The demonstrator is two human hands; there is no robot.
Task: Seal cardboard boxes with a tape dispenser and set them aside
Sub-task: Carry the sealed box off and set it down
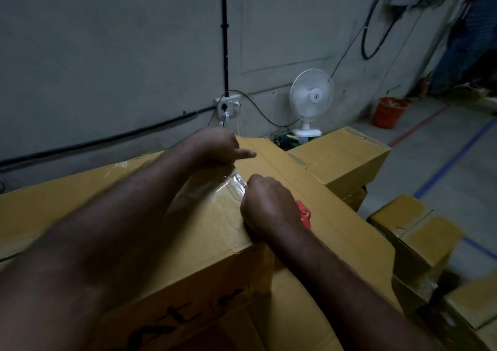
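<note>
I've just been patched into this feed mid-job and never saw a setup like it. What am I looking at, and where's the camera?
There is no machine here, just a person's two bare hands, filmed by one head-worn camera looking forward and down. The left hand rests at the far edge of the big cardboard box, thumb stretched out and fingers hidden. The right hand grips a red tape dispenser. Clear tape stretches over the box top between the hands. More boxes stand to the right. A white fan and an orange bucket sit near the wall.
</note>
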